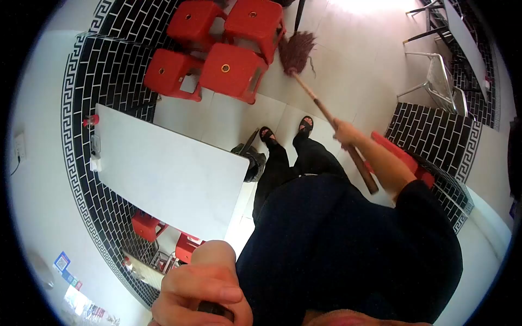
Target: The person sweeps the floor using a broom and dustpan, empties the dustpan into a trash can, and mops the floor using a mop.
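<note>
My right hand is wrapped round the wooden handle of a mop, on the right side of the view. The dark red mop head rests on the pale tiled floor, close to the red stools. Close to the camera at the bottom, my left hand is raised with its fingers curled round a small dark object, which is mostly hidden.
Several red stools stand at the upper left. A white table lies left of my legs, with a black bag at its corner. A metal chair and another table are at the upper right.
</note>
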Demonstrator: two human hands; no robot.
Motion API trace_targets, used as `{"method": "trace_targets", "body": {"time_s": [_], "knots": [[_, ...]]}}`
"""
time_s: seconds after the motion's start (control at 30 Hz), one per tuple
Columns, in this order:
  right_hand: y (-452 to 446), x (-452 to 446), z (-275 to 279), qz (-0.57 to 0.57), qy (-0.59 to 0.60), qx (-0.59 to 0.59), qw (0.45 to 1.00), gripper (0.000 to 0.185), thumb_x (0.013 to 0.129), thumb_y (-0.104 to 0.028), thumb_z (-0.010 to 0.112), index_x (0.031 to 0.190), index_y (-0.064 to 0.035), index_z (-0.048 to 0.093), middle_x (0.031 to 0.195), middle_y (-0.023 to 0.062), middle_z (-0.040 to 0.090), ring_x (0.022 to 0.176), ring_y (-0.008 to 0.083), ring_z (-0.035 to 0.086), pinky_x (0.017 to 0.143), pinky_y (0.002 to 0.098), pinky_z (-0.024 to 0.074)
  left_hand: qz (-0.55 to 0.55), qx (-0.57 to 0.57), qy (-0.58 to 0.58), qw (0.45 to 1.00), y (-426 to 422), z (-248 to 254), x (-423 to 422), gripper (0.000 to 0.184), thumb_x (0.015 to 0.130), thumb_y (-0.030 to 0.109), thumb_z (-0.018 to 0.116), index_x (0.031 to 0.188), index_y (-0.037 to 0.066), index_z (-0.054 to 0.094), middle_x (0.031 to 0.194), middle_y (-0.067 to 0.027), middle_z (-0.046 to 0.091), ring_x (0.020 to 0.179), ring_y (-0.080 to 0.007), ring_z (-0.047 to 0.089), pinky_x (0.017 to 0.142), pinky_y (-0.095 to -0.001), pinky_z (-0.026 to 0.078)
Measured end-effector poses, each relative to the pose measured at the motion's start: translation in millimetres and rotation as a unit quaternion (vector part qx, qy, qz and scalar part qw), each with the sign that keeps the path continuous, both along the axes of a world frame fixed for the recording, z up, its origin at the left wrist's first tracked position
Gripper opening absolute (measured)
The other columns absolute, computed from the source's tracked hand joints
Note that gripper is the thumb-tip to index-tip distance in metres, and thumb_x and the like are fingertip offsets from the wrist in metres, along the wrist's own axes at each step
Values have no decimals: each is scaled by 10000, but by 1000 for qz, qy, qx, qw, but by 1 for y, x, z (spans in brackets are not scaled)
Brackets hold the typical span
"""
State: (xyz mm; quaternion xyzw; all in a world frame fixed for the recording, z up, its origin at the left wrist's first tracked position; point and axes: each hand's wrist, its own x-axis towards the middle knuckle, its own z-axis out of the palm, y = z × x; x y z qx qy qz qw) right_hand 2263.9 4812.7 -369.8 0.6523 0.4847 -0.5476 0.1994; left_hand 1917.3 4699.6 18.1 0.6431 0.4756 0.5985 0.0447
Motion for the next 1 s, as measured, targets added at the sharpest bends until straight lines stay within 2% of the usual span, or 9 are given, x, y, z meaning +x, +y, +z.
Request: {"method": "trace_targets", "body": {"time_s": [0.23, 0.33, 0.43, 0.53, 0.6, 0.63, 0.67, 0.77, 1.0], "knots": [[-67, -3, 65, 50, 33, -99, 993, 559, 793, -39, 607, 1332, -88, 468, 813, 184, 632, 527, 250, 654, 430, 387, 543, -89, 131, -134, 978, 23, -5, 0, 659, 781, 412, 765, 1285, 89, 488, 1129, -12, 398, 951, -138, 417, 624, -264, 409], [-95, -8, 42, 131, 82, -102, 983, 612, 770, -98, 622, 1370, -122, 504, 984, 196, 669, 859, 321, 700, 704, 437, 574, -214, -124, -148, 957, 18, 26, 6, 532, 1066, 310, 410, 1585, 307, 294, 1412, 11, 478, 1125, -243, 507, 784, -479, 530], [-110, -7, 38, 153, 63, -107, 980, 670, 745, -164, 666, 1399, -144, 521, 1149, 178, 670, 1146, 352, 622, 957, 445, 491, -217, -167, -123, 954, 35, 14, 18, 478, 1084, 319, 364, 1561, 297, 341, 1387, -23, 496, 1116, -292, 509, 764, -487, 508], [-115, 27, 38, 75, 91, -46, 992, 540, 789, -160, 672, 1318, -94, 587, 1115, 184, 688, 1087, 343, 651, 936, 462, 504, -176, 102, -84, 975, 59, -3, 40, 662, 768, 344, 792, 1301, 101, 486, 1160, -13, 413, 950, -149, 420, 637, -280, 424], [-109, 61, 36, 45, 81, -28, 995, 569, 777, -162, 698, 1330, -96, 582, 1121, 178, 688, 1082, 327, 652, 928, 452, 514, -253, -203, -243, 914, 46, 41, 74, 437, 1085, 363, 369, 1511, 277, 412, 1354, -77, 514, 1111, -361, 503, 750, -484, 483], [-96, 70, 49, 23, 73, -19, 997, 600, 765, -163, 725, 1343, -99, 576, 1128, 172, 689, 1077, 311, 653, 920, 441, 524, -257, -200, -240, 914, 52, 42, 89, 437, 1085, 363, 369, 1511, 277, 412, 1354, -77, 514, 1111, -361, 503, 750, -484, 483], [-79, 86, 66, -69, 86, -62, 992, 730, 778, -110, 712, 1471, -112, 482, 855, 167, 671, 662, 264, 677, 564, 401, 561, -253, -195, -258, 912, 59, 43, 106, 423, 1084, 385, 368, 1487, 277, 435, 1329, -98, 522, 1103, -382, 500, 745, -477, 474], [-38, 162, 32, -206, 76, -72, 973, 729, 803, -65, 699, 1492, -110, 464, 713, 133, 621, 476, 215, 591, 401, 369, 496, -276, -207, -266, 900, 91, 45, 156, 417, 1081, 419, 363, 1463, 284, 460, 1293, -120, 534, 1092, -398, 500, 742, -466, 465], [141, 341, -79, -343, 80, 65, 934, 633, 847, -76, 691, 1446, -80, 487, 660, 97, 575, 460, 210, 564, 387, 393, 490, -288, -273, -148, 906, 183, 53, 292, 410, 1075, 384, 402, 1482, 357, 435, 1334, -85, 534, 1114, -370, 517, 706, -457, 480]]}}
